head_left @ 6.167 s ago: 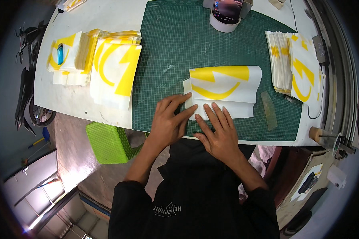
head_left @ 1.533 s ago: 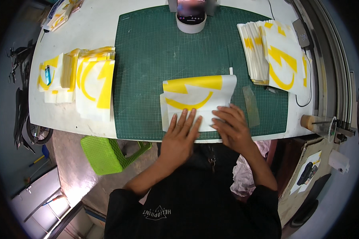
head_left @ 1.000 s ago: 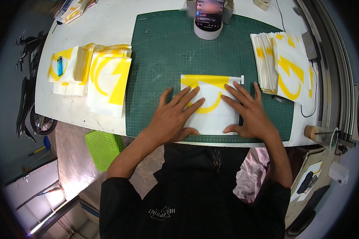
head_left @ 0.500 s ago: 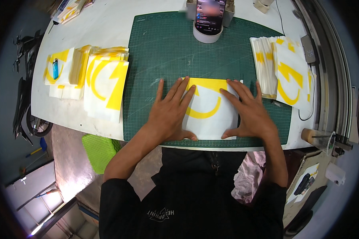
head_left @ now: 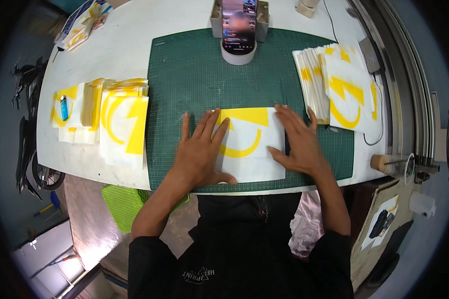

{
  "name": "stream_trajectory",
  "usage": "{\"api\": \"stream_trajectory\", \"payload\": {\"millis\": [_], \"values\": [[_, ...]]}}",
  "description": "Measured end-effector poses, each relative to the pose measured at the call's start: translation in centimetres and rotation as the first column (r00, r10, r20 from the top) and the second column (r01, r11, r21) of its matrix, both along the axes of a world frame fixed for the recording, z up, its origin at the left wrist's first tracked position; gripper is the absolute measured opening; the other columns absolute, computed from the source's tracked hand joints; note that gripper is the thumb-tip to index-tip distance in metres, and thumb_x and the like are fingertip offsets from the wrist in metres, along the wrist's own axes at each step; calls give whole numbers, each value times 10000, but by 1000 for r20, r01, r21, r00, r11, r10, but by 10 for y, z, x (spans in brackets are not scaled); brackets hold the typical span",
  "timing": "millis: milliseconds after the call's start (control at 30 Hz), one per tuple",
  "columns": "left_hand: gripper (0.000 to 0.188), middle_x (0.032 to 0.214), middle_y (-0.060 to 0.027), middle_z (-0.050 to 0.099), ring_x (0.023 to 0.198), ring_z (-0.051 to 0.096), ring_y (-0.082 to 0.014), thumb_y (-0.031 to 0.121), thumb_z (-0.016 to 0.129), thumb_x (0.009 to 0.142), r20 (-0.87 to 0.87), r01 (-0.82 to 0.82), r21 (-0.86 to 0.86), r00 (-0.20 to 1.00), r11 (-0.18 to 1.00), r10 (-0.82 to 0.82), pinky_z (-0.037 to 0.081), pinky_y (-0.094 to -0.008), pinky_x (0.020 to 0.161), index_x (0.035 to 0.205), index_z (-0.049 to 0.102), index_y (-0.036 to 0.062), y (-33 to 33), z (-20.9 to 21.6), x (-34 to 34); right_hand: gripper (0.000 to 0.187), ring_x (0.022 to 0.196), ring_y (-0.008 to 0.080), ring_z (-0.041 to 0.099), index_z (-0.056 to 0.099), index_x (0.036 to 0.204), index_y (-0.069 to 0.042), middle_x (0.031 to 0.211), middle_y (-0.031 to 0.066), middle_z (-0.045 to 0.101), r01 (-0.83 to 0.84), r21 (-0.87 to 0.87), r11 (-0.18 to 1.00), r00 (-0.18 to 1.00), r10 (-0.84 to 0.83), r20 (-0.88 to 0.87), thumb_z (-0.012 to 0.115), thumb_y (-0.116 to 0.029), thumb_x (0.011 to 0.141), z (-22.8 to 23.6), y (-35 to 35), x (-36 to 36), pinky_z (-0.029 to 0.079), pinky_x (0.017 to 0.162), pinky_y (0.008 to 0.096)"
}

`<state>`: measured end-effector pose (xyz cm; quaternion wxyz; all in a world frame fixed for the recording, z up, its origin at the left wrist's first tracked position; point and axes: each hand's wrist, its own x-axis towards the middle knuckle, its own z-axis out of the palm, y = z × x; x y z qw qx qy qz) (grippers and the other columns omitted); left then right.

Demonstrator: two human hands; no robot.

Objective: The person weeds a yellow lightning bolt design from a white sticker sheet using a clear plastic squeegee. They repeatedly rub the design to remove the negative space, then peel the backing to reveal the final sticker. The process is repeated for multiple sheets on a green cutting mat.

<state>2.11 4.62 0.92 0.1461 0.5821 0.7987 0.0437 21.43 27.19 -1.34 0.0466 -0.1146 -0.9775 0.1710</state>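
Observation:
A white sheet with yellow print (head_left: 252, 167) lies flat on the green cutting mat (head_left: 194, 70), close to the table's near edge. My left hand (head_left: 198, 152) rests along the sheet's left side, fingers spread, with the index finger on the print and the thumb at the near edge. On the opposite side, my right hand (head_left: 300, 144) is spread over the right edge. Its fingertips touch near the far right corner, and its thumb lies on the white part. Neither hand grips anything.
Stacks of similar yellow-printed sheets stand left (head_left: 123, 132) and right (head_left: 341, 92) of the mat. A blue lighter (head_left: 64, 108) lies on the far-left stack. A phone (head_left: 239, 25) stands on a white round base (head_left: 238, 56). A cup (head_left: 396, 164) sits beyond the right edge.
My right thumb has moved from the sheet's near right corner to farther up its right side. My left hand keeps its place on the sheet. The whole view has shifted slightly.

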Motion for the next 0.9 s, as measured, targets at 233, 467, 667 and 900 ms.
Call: {"api": "stream_trajectory", "payload": {"millis": [233, 467, 667, 900], "values": [[1038, 1615, -250, 438, 1556, 358, -384, 742, 682, 847, -78, -84, 153, 992, 985, 97, 114, -688, 1271, 1532, 489, -14, 34, -2, 23, 851, 1541, 344, 379, 553, 1452, 13, 1588, 179, 492, 76, 39, 996, 997, -76, -13, 774, -501, 810, 0, -13, -4, 115, 1246, 710], [789, 1647, -181, 445, 1555, 384, -333, 556, 576, 1021, 79, -75, 313, 996, 947, 52, 216, -548, 1294, 1543, 478, -27, 53, -44, 46, 845, 1540, 351, 371, 548, 1466, -2, 1604, 150, 484, 91, 65, 994, 996, -90, -14, 764, -492, 812, -6, -10, -2, 59, 1254, 720], [781, 1654, -168, 435, 1543, 397, -337, 496, 618, 1018, 7, -190, 260, 981, 947, 195, 188, -605, 1288, 1583, 413, -4, 6, -39, 6, 807, 1541, 351, 367, 549, 1470, -13, 1599, 139, 494, 102, 55, 993, 995, -101, -20, 753, -486, 848, -8, -9, -1, 54, 1258, 716], [855, 1645, -166, 448, 1544, 399, -354, 498, 758, 920, 66, -157, 344, 988, 926, 143, 179, -639, 1283, 1565, 455, 25, -3, -25, 12, 760, 1526, 364, 401, 579, 1452, -41, 1586, 143, 515, 107, -18, 994, 992, -108, -62, 782, -501, 880, -1, -6, -5, 126, 1259, 696]]}}
